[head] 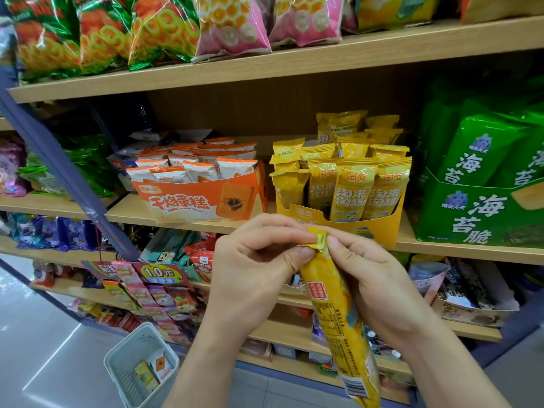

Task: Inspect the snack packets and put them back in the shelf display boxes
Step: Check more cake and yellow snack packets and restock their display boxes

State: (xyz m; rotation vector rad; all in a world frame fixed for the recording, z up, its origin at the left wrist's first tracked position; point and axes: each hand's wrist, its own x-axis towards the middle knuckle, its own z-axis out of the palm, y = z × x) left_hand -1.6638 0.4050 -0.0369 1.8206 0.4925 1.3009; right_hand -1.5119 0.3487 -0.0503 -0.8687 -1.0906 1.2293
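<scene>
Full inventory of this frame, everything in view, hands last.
held packet: 1, yellow, in both hands, below the middle shelf
yellow box: 1, yellow, middle shelf, holds many upright yellow packets
orange box: 1, orange, middle shelf, left of yellow box, holds white-orange packets
green box: 1, green, middle shelf, far right
green bags: several, green-orange, top shelf left
pink bags: at least 2, pink, top shelf centre
basket: 1, pale grey, floor, lower left, loose packets inside
left hand: 1, pinches the packet's top edge
right hand: 1, pinches the packet's top edge
</scene>
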